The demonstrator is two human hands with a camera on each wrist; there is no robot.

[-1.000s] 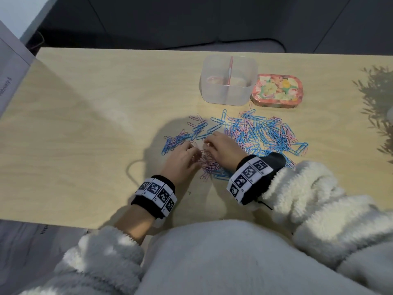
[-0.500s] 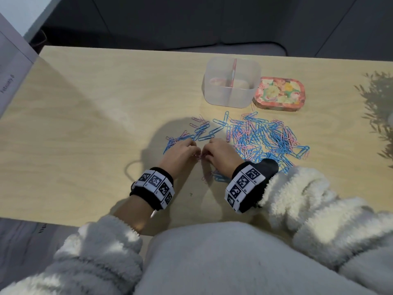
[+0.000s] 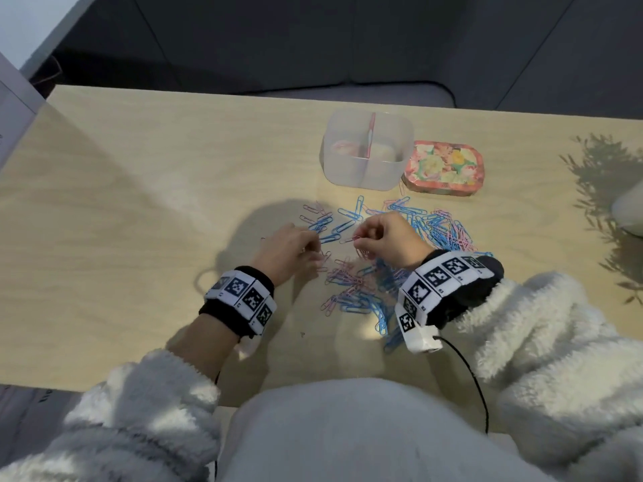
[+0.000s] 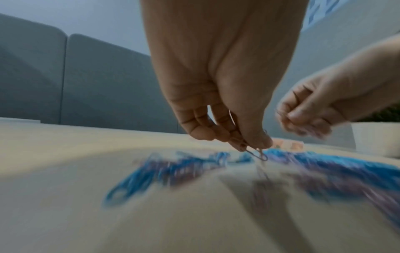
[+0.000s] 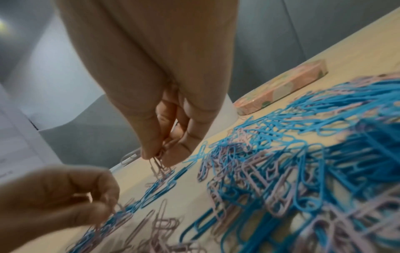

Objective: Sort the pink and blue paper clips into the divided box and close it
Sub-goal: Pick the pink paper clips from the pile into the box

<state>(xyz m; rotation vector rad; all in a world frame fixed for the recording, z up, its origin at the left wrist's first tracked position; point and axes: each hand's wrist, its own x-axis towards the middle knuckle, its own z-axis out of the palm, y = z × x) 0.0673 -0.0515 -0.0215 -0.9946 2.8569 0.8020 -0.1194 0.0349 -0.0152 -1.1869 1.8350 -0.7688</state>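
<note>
Pink and blue paper clips (image 3: 431, 234) lie scattered over the middle of the wooden table (image 3: 139, 210). My right hand (image 3: 362, 240) is raised a little above them and pinches a small bunch of pink clips (image 5: 159, 164) between thumb and fingers. My left hand (image 3: 308, 250) stays low over the pile's left side and pinches a pink clip (image 4: 258, 154). The clear divided box (image 3: 365, 168) stands open behind the pile, with something pink in its left compartment. Its floral lid (image 3: 443, 168) lies flat to the right of it.
A white object (image 3: 629, 210) sits at the table's right edge amid leaf shadows. Papers (image 3: 14, 109) lean at the far left. A grey sofa (image 3: 313, 46) runs behind the table. Bare tabletop stretches to the left of the clips.
My right hand has lifted off the table and moved back toward the box with pink clips in its fingers. The left hand stays over the pile. The camera has tilted slightly.
</note>
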